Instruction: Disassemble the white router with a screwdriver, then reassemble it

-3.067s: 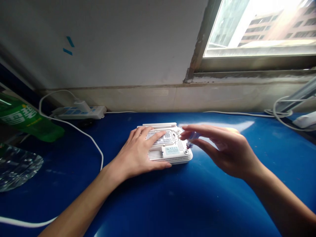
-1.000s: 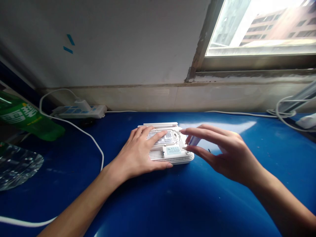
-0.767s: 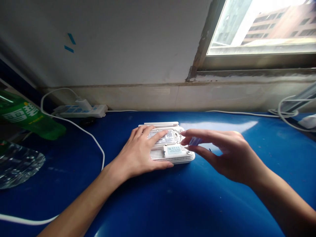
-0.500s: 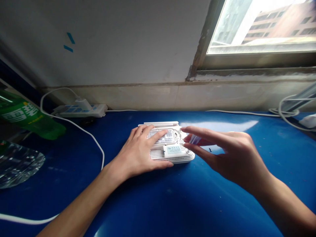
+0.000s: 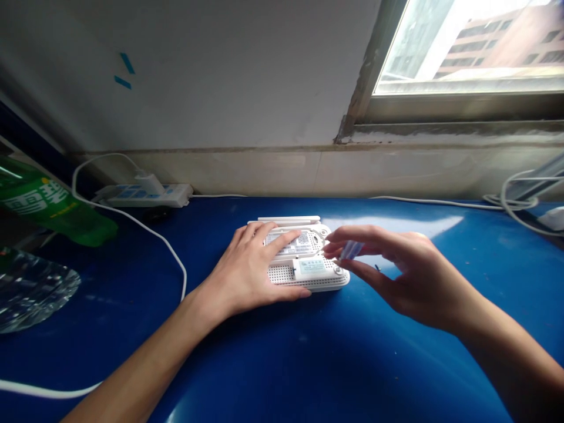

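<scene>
A white perforated device (image 5: 282, 274) with labels lies on the blue table, its underside up and a white bar along its far edge. My left hand (image 5: 249, 264) rests spread over the left part of it, thumb along the near edge. At its right end, my right hand (image 5: 396, 270) holds a small translucent bluish-white piece (image 5: 351, 249) between curled fingers; what it is cannot be made out. The fingertips are near the round fitting at the device's right corner. A small dark screw (image 5: 378, 268) lies on the table behind the right thumb.
A green bottle (image 5: 66, 214) and a clear plastic bottle (image 5: 35, 291) lie at the left. White cables run by a power strip (image 5: 176, 195) near the wall and at the far right. The blue table (image 5: 308, 364) extends below a window (image 5: 467, 53).
My right hand's fingers have curled more, and the small piece shows more clearly between them. My left hand stays on the device. The view has shifted slightly.
</scene>
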The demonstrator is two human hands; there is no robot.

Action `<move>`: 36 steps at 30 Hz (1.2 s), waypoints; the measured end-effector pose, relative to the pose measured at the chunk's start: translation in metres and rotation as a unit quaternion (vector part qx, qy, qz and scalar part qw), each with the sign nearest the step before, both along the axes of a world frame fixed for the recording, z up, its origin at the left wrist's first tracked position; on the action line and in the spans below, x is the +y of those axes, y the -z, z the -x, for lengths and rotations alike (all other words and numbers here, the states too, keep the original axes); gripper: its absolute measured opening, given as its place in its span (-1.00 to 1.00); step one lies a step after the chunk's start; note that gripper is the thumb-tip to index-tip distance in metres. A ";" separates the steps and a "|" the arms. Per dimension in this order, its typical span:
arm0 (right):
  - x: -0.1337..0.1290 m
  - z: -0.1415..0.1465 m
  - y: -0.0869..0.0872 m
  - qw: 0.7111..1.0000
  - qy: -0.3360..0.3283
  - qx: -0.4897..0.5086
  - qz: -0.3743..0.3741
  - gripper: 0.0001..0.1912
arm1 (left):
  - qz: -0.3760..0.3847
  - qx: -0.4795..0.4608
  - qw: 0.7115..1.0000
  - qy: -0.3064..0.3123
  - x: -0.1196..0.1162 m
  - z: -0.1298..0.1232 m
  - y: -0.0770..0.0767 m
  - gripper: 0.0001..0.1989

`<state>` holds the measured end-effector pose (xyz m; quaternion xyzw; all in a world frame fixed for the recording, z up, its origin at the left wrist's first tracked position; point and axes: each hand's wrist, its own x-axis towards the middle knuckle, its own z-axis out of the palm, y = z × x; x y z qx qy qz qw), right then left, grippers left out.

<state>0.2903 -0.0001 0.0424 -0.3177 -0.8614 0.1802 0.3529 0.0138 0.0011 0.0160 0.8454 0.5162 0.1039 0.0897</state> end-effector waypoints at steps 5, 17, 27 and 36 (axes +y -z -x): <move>-0.002 -0.002 -0.002 0.998 0.044 -0.006 -0.035 -0.77 | -0.004 -0.003 1.000 0.000 -0.001 0.000 0.001 0.00; -0.004 0.008 0.013 0.988 0.109 -0.031 -0.100 -0.54 | -0.004 -0.002 1.000 -0.010 0.000 0.001 0.002 0.03; 0.005 0.002 0.007 0.973 0.146 0.176 -0.027 -0.32 | -0.002 -0.014 0.995 -0.096 -0.007 -0.009 -0.010 -0.16; 0.023 -0.032 0.012 0.977 0.181 0.101 0.054 -0.29 | -0.046 -0.059 0.993 -0.096 -0.010 -0.010 -0.010 -0.50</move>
